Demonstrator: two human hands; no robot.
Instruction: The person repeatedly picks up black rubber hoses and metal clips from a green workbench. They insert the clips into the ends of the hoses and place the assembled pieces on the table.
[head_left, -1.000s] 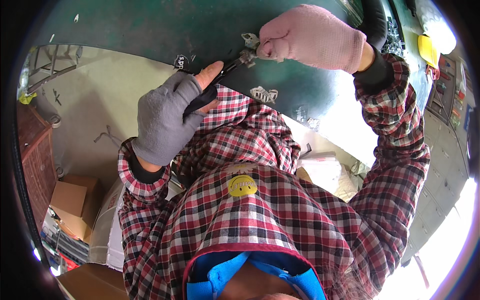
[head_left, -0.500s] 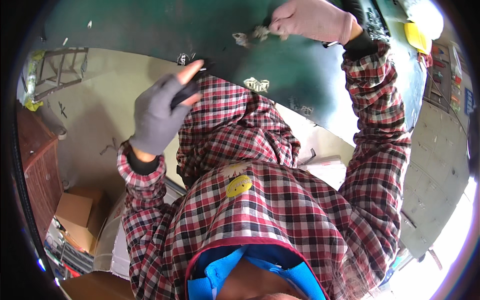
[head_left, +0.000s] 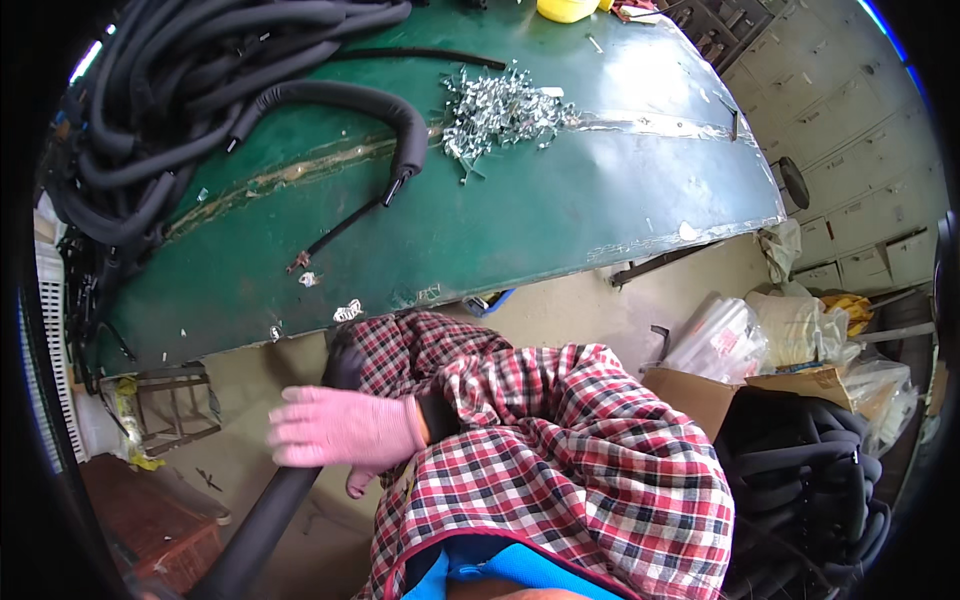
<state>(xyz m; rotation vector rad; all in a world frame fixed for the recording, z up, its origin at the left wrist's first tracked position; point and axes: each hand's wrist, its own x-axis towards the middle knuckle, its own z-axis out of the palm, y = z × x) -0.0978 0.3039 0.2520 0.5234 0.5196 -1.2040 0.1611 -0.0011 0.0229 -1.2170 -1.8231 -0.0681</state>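
Note:
My right hand (head_left: 345, 430), in a pink glove, lies across a thick black foam tube (head_left: 262, 525), its fingers stretched out and slightly apart. The thumb hangs on the near side of the tube. Slanting down beside my lap, the tube leaves the picture at the lower left; its upper end (head_left: 345, 368) is blurred. My left hand is out of the picture. Ahead on the green table (head_left: 560, 220) lies another black foam tube (head_left: 405, 130), with a thin black line (head_left: 345, 228) running out of it to a small copper-coloured fitting (head_left: 299, 262).
A heap of black foam tubes (head_left: 180, 90) covers the table's far left. Near the middle is a pile of small shiny pieces (head_left: 505, 112). To my right stand a cardboard box (head_left: 690, 398), clear plastic bags (head_left: 720, 338) and more black tubes (head_left: 810, 480). Grey drawers (head_left: 830, 150) line the right side.
The view has shifted, showing more of the table. My right hand has come from above the table down to the black tube at my left. My grey-gloved left hand has left the picture.

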